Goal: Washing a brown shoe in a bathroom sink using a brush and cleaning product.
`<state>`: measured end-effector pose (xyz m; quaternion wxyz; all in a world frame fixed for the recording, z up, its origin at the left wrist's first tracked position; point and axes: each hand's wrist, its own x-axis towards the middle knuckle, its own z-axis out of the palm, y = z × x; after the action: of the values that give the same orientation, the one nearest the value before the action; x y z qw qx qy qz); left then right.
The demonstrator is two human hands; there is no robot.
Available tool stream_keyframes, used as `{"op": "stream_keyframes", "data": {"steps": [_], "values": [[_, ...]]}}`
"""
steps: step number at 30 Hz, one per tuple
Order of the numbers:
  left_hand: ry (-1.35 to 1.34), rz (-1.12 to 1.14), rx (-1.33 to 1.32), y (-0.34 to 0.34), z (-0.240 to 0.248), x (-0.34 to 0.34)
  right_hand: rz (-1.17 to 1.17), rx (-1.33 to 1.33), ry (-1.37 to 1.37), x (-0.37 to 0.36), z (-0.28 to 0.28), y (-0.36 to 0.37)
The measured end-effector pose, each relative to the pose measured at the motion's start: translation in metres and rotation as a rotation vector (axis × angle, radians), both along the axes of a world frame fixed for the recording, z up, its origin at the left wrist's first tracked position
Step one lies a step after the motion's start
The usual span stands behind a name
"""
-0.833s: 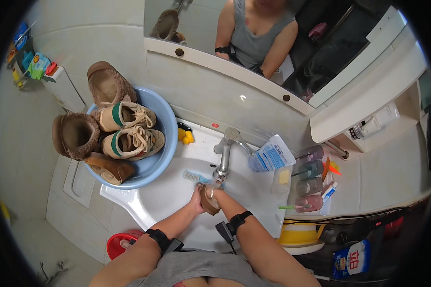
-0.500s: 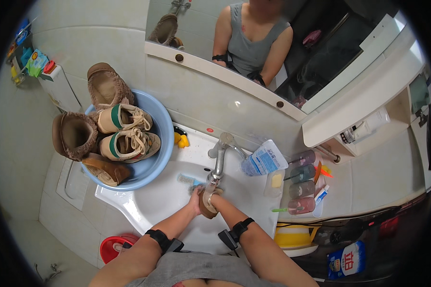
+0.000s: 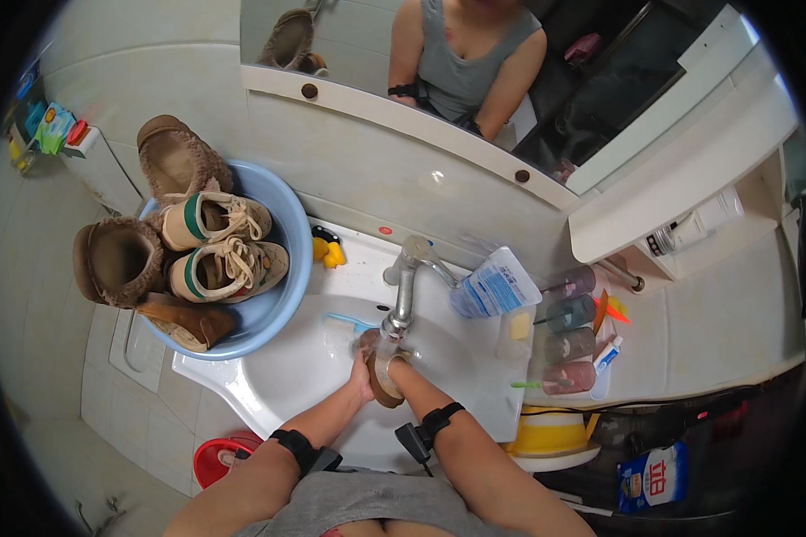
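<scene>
White sink [image 3: 282,380]: we apparently rinse a brown shoe [image 3: 384,391] under the faucet [image 3: 405,295], left hand [image 3: 360,379] gripping its left side, right hand [image 3: 400,365] grip hidden, and any turn calls for steady support.

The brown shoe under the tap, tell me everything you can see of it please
The shoe is brown, with a paler patch midway that may be lining or splashing water. It sits low in the white sink, beneath the metal tap, its near end towards the person. The left hand grips its left side; the right hand meets its right side, fingers hidden, possibly inside the opening. Its far end is partly hidden, and its material can't be told.
</scene>
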<state>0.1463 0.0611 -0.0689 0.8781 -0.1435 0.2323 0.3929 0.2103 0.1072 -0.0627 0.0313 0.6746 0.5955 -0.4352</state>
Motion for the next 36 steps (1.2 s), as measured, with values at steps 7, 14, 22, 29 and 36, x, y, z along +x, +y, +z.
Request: {"op": "stream_keyframes", "data": {"steps": [7,14,22,29,36], "values": [[-0.025,0.046,0.015,0.006,0.02,-0.006,0.055,0.091,-0.006,0.02,0.015,-0.035],[-0.017,-0.07,0.119,-0.004,0.002,-0.014,-0.053,0.057,0.46,0.075,0.084,-0.101],[0.764,-0.025,0.474,-0.018,0.067,-0.029,-1.014,-0.313,1.11,0.03,0.051,-0.063],[0.502,0.173,0.297,0.014,0.036,-0.074,-0.887,-0.122,0.687,-0.001,0.025,-0.081],[0.185,0.177,0.242,0.028,0.025,-0.079,-0.819,-0.349,1.005,0.031,0.026,-0.047]]}}
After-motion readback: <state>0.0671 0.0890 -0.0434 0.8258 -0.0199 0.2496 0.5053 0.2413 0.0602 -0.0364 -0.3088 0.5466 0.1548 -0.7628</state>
